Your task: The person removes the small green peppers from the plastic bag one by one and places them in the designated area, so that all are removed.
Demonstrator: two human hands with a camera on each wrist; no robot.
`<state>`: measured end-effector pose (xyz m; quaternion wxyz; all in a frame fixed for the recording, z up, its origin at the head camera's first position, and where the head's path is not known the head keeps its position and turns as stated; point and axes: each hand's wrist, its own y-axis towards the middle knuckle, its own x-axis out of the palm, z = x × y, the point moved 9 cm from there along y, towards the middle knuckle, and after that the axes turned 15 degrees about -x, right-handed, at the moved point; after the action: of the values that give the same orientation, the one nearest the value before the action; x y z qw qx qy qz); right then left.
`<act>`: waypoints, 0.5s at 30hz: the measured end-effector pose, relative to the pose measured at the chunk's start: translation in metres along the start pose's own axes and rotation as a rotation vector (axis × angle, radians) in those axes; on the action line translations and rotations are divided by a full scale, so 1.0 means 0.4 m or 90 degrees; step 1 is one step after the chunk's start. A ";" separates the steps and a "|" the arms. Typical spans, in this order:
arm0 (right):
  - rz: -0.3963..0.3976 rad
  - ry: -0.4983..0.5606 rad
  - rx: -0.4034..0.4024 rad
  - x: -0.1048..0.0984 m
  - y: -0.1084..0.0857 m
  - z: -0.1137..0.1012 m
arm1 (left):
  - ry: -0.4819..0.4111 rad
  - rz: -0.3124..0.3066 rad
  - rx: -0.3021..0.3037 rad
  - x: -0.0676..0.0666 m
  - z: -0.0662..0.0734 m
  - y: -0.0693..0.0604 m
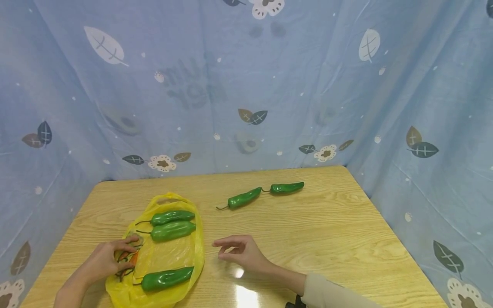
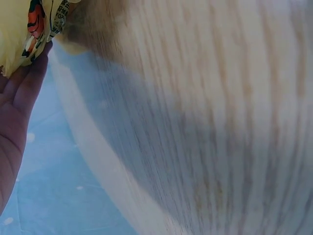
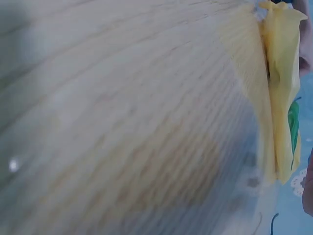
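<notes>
A yellow plastic bag (image 1: pixel 165 256) lies spread on the table at the left, its rim standing around several green peppers. Two peppers lie side by side in its upper part, among them a lighter green pepper (image 1: pixel 173 231), and a darker green pepper (image 1: pixel 165 279) is near the bottom. My left hand (image 1: pixel 102 259) holds the bag's crumpled, printed left side (image 2: pixel 36 19) between thumb and fingers. To the right of the bag, my right hand (image 1: pixel 242 252) hovers with loosely bent fingers and nothing in them. Part of its palm and fingers is hidden in the right wrist view.
Farther back on the wooden table (image 1: pixel 327 239) lie a green pepper (image 1: pixel 244 199) and another green pepper (image 1: pixel 286 188), nearly end to end. A blue patterned curtain (image 1: pixel 215 85) hangs behind and beside the table.
</notes>
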<state>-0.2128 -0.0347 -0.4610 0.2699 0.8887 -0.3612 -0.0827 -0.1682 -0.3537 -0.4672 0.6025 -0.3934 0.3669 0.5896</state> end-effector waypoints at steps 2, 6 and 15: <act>0.001 0.011 -0.010 0.009 0.003 0.005 | -0.002 0.001 0.007 0.000 0.001 0.000; 0.007 0.030 -0.011 0.028 0.010 0.023 | -0.002 -0.005 0.005 0.003 -0.002 0.000; -0.018 0.060 0.031 0.096 0.041 0.057 | 0.006 0.013 -0.004 0.000 -0.003 0.001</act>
<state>-0.2026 -0.0803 -0.4696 0.2638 0.9030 -0.3372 -0.0358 -0.1684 -0.3549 -0.4679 0.5934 -0.3941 0.3718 0.5952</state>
